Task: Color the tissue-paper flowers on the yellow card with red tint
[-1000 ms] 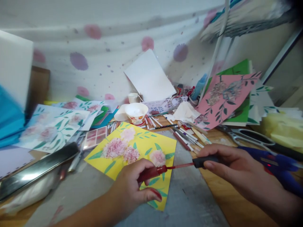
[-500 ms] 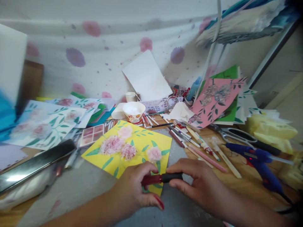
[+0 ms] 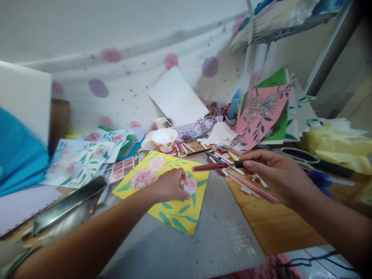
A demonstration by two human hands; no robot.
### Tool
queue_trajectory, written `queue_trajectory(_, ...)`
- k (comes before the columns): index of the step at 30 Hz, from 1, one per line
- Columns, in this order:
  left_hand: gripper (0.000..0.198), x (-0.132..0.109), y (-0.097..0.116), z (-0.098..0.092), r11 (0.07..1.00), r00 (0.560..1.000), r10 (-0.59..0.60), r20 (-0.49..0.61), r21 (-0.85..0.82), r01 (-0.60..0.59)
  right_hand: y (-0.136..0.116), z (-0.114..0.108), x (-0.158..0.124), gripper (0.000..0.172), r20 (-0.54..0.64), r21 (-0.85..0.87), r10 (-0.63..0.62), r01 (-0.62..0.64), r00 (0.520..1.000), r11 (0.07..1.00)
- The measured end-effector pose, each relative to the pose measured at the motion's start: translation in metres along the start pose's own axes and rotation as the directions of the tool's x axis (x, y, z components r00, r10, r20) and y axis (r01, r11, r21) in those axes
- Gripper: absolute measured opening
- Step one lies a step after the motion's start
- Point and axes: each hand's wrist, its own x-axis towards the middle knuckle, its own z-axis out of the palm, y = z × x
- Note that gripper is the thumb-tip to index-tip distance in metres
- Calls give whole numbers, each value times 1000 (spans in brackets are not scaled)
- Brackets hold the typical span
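My right hand [image 3: 269, 170] pinches the black cap end of a dark red tube [image 3: 209, 167], which points left above the yellow card. The tube's red part stands slightly off from the black end. Over the yellow card [image 3: 181, 208], my left hand [image 3: 171, 185] has its thumb and fingers curled with a gap between the tips, and nothing shows between them. The card carries pink fluffy flowers [image 3: 142, 178] and painted green leaves, and lies on a grey mat [image 3: 221, 228].
Behind the card stand a paper bowl [image 3: 164, 140] and scattered pens. A pink flower card [image 3: 266, 112], scissors [image 3: 302, 155] and a blue glue gun [image 3: 318, 180] are at the right. A pink palette [image 3: 122, 169] and dark metallic case [image 3: 69, 203] lie left.
My left hand has let go of the red tube and curled above the card. My right hand has moved up and right with the tube. The view has shifted and tilted.
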Motion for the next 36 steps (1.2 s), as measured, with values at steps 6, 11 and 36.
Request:
queue_trajectory(6,19,24,5,-24,996,986,-2,165,85,-12,6,-10,1,21,-2,111,28,-28,1000,993)
queue_trajectory(11,26,31,14,-41,989,982,20,186,138,-46,12,-19,2,17,2,124,26,-26,1000,992)
queue_trajectory(36,18,76,5,-41,945,884,85,460,243,-218,8,-19,1,19,-57,259,97,-79,994,963)
